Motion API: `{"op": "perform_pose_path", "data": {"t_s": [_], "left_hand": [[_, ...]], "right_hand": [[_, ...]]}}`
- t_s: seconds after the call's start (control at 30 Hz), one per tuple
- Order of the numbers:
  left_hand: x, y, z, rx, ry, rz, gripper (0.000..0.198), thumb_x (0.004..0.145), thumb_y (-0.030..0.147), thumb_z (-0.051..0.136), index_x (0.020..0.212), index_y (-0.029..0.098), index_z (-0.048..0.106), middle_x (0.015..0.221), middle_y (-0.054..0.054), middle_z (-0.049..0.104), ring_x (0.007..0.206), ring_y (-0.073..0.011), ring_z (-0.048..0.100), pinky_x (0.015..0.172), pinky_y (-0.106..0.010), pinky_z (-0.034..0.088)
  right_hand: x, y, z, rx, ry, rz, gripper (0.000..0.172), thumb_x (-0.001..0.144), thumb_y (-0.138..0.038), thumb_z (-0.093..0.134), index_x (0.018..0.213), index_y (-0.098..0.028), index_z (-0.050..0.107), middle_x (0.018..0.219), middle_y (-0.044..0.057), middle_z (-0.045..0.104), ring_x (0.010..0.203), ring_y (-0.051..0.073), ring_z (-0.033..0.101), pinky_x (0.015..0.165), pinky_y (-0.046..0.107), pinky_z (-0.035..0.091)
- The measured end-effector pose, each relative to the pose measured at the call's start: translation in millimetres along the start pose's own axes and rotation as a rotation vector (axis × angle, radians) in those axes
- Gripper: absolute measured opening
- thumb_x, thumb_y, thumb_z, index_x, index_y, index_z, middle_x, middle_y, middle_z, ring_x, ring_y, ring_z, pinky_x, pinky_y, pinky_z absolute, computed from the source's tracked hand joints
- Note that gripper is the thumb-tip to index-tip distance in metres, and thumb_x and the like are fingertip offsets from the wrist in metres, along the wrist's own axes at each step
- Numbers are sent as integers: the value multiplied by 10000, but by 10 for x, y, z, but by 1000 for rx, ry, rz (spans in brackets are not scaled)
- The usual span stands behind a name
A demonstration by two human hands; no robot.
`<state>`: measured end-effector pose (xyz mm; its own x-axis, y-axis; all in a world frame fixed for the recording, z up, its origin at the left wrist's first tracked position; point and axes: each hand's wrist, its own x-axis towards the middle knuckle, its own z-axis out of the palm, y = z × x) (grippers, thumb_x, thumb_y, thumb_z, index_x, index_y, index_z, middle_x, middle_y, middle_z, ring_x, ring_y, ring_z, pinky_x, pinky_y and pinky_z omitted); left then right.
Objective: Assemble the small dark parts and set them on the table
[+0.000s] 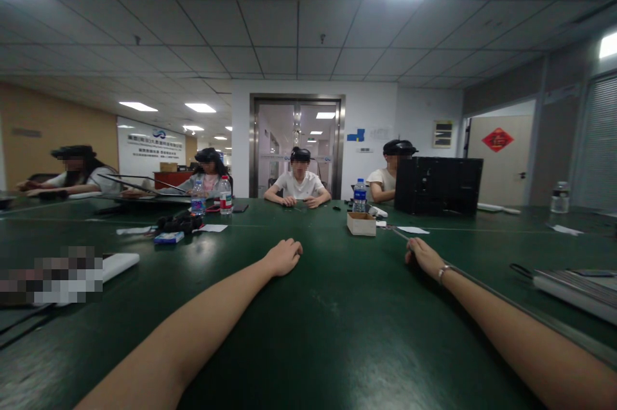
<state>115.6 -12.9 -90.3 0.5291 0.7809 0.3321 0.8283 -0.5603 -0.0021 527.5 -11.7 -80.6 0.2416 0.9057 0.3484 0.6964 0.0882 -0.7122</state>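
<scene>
My left hand (284, 258) rests on the green table (318, 333) near the middle, its fingers curled down together and nothing visible in them. To the right, my right hand (424, 258), with a bracelet (443, 274) at the wrist, lies with fingers bent beside a long thin strip (501, 297) that runs along the tabletop. The undersides of its fingers are hidden, so what they hold, if anything, cannot be made out. Beyond and between the hands stands a small open cardboard box (361, 225).
A blue-labelled bottle (359, 196) and a black monitor (438, 185) stand behind the box. Bottles (225, 196), dark gear (178, 222) and a blue packet (168, 238) are at left. A metal-coloured device (573, 288) lies right. Several people sit around the table.
</scene>
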Motion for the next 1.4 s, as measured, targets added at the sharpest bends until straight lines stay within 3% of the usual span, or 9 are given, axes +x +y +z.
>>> {"op": "perform_pose_path", "data": {"t_s": [0.4,0.57,0.73,0.9,1.03,1.13,1.2,1.3,1.4], "left_hand": [[-9,3,-13,10,6,14,232,853,281,340,996,207,508,1016,-57,506,931,-175,497,864,-311,390],[-12,-5,-12,-9,7,17,224,853,282,343,983,209,511,1004,-54,508,925,-175,495,854,-312,395],[-7,-6,-15,-14,0,13,227,857,283,343,992,209,509,1012,-56,503,932,-173,494,855,-311,394],[-8,-2,-26,-12,-5,19,231,857,277,340,999,208,508,1014,-58,505,940,-177,489,865,-312,386],[0,-16,5,-32,10,12,234,857,266,332,992,204,513,1020,-59,509,941,-176,489,869,-310,382],[7,-22,34,-66,39,-12,228,848,259,345,976,198,524,1000,-58,522,935,-181,493,868,-314,381],[10,-22,46,-108,65,-24,222,839,257,358,964,197,530,989,-58,531,930,-185,495,863,-316,382],[19,-24,51,-218,103,-79,222,831,262,371,963,198,539,987,-59,543,930,-189,502,854,-318,385],[54,-44,58,-353,149,-186,211,820,261,397,950,194,549,991,-64,558,942,-196,503,861,-328,378]], "right_hand": [[135,175,-213,-299,276,-2,370,796,-401,335,750,-173,622,733,101,613,727,229,566,605,306,391],[219,354,-313,-349,156,117,322,749,-414,430,777,-196,665,778,110,648,713,269,590,589,355,414],[151,422,-222,-305,137,38,286,742,-372,429,628,-205,632,645,90,637,635,245,598,592,363,435],[76,314,-218,-285,121,100,303,768,-320,380,623,-177,605,684,113,639,621,216,595,609,337,436],[53,80,-321,-386,305,41,303,789,-383,400,809,-165,610,751,120,644,656,217,586,647,334,414],[14,-275,-278,-450,378,-52,353,826,-389,351,968,-176,593,731,99,636,670,211,575,632,308,385],[-41,-580,-113,-469,306,-172,325,835,-361,350,954,-199,606,727,72,633,658,189,563,607,277,359],[-160,-1021,347,-431,-2,-414,256,808,-299,416,851,-183,640,721,51,630,655,153,547,574,236,336],[-284,-1341,937,-342,-342,-472,193,771,-249,491,843,-173,653,743,31,629,663,126,539,573,210,353]]}}
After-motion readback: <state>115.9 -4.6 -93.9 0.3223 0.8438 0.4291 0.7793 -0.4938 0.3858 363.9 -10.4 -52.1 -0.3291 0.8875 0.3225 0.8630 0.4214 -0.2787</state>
